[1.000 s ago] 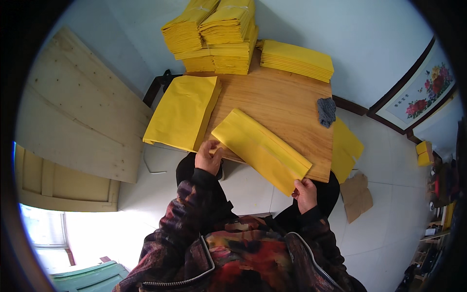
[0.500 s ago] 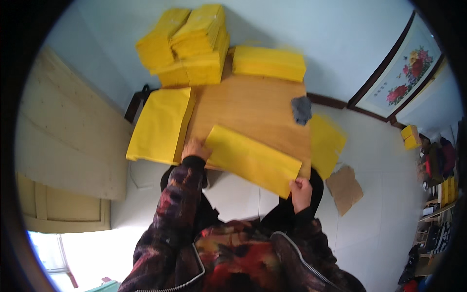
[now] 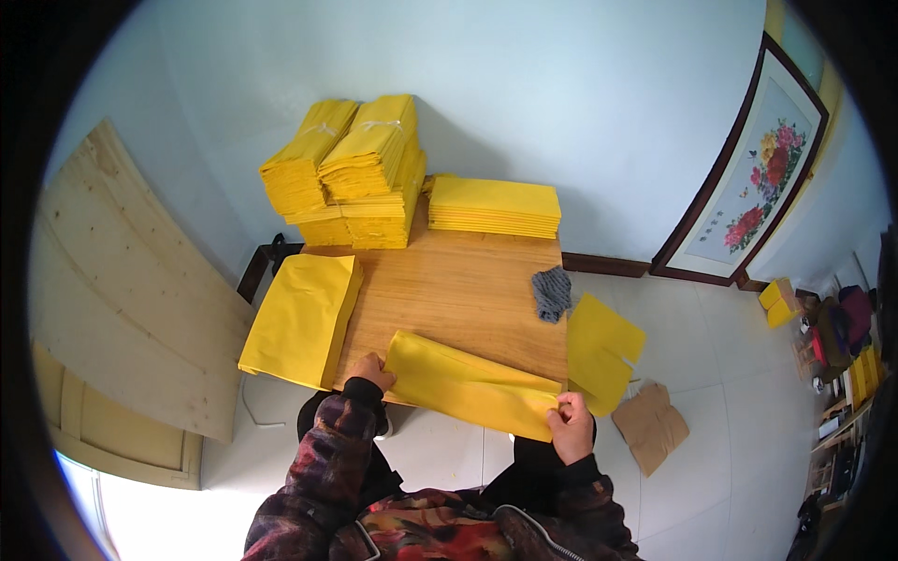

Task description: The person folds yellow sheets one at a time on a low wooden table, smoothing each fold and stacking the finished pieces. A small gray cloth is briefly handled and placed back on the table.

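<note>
Yellow piece: a long, folded-looking yellow strip (image 3: 468,385), lying aslant over the counter's near edge, its lower side jutting out past the wood.
Left end: the left grip (image 3: 372,371) is curled closed on the strip's left edge, knuckles up.
Right end: the right grip (image 3: 572,428) is pinched closed on the strip's right end, thumb on top.
Sleeves: dark, multicoloured sleeves (image 3: 327,447) with black cuffs.
Counter: a brown wooden counter (image 3: 449,292) with bare wood behind the strip.
Counter, left: a thick yellow stack (image 3: 297,316), near the left grip.
Counter, back: tall yellow bundles (image 3: 369,157) tied with pale string; just right of them, a low yellow pile (image 3: 496,201).
Counter, right edge: a crumpled grey cloth (image 3: 552,294).
Floor, right: a notched yellow sheet (image 3: 606,348) beside the counter, then a piece of brown cardboard (image 3: 652,428).
Far left: a pale wooden board (image 3: 140,290), leaning.
Wall, right: a framed flower picture (image 3: 760,182), standing low.
</note>
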Demonstrator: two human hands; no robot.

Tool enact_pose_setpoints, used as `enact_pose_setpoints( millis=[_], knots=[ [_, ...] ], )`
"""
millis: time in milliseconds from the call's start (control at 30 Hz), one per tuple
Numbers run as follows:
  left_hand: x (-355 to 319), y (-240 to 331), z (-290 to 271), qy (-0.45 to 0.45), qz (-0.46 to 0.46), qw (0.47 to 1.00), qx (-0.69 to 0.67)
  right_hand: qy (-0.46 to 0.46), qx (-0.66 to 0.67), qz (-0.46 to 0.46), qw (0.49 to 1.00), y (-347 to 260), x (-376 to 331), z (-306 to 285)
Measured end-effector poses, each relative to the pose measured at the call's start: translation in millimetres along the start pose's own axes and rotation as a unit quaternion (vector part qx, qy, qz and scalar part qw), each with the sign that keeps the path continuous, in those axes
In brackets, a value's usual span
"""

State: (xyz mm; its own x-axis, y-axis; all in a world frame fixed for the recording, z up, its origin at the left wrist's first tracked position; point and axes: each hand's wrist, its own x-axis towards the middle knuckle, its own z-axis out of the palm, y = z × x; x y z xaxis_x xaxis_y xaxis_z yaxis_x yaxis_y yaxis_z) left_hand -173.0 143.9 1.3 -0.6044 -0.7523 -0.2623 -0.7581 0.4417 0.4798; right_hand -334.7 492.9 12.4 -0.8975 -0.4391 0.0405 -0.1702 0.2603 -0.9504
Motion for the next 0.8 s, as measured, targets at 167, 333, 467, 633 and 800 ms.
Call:
enact_pose_setpoints(
  millis=[167, 333, 467, 633, 800],
  knots=[
    [16.8, -1.8, 4.3, 0.081, 0.09, 0.991, -0.051, -0.058, 0.021, -0.044, 0.997, -34.0, 52.8, -21.7],
    [48.5, 8.5, 9.1, -0.02, 0.026, 0.947, -0.319, -0.088, -0.008, -0.088, 0.992, -76.2, 108.2, -42.2],
    [94.7, 40.5, -14.4, -0.019, 0.047, 0.932, -0.359, -0.081, -0.068, -0.13, 0.986, -90.7, 178.1, -47.2],
    [184.7, 120.2, -57.0, 0.072, 0.164, 0.881, -0.439, -0.093, -0.049, -0.163, 0.981, -86.4, 305.9, -33.5],
    [271.0, 186.9, -82.2, 0.166, 0.216, 0.853, -0.446, -0.059, -0.069, -0.153, 0.984, -78.8, 424.1, -7.7]
  ],
)
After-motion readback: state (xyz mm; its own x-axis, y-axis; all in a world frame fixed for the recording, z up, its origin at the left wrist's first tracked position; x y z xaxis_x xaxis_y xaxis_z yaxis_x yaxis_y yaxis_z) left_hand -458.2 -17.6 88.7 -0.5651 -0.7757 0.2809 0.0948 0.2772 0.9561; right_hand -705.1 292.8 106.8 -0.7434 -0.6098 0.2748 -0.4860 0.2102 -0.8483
